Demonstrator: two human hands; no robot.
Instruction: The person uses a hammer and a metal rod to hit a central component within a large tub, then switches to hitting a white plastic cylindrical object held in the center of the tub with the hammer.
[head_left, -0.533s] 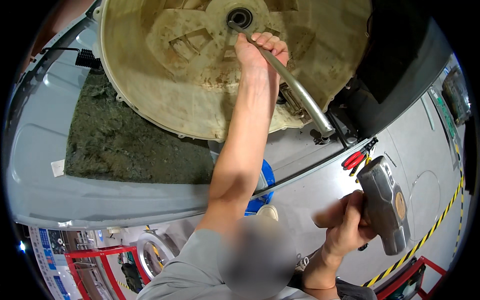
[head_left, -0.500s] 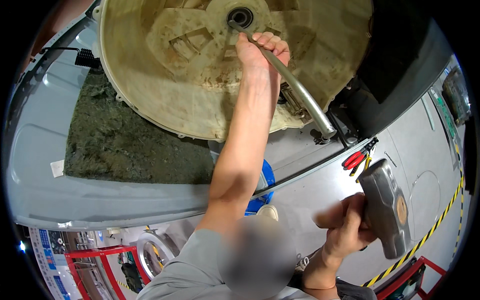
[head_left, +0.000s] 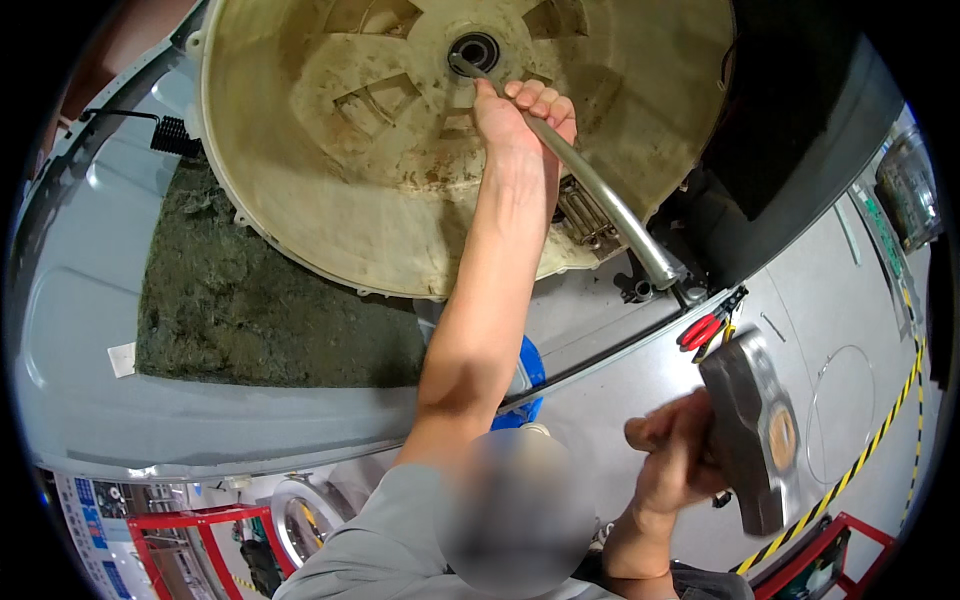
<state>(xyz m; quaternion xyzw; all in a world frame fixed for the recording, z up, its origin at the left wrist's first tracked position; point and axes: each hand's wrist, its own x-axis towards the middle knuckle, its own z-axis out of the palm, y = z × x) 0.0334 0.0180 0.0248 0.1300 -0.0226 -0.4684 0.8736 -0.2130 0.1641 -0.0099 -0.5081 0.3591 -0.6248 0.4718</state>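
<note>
Inside the stained, cream-coloured washing machine tub (head_left: 300, 180), a dark round bearing (head_left: 482, 42) sits at the hub. My left hand (head_left: 520, 118) is wrapped round a long steel bar (head_left: 612, 210); its narrow tip rests at the bearing's inner ring. The bar's thick end slants out past the tub's rim toward the lower right. Lower right, my right hand (head_left: 672, 462) grips a sledgehammer (head_left: 748, 430) with a heavy steel head. The head is apart from the bar, and most of the handle is hidden by my hand and the head.
The tub lies in a grey cabinet (head_left: 260, 430) with a dark pad (head_left: 270, 290) and a black spring (head_left: 172, 137). Red-handled pliers (head_left: 702, 332) and a wire loop (head_left: 812, 420) lie on the floor, near yellow-black tape (head_left: 865, 465). Red frames (head_left: 200, 518) stand below left.
The hammer and my right hand have shifted slightly left and down in the picture. The tub sits a little lower in view, and the bar's tip stays at the bearing.
</note>
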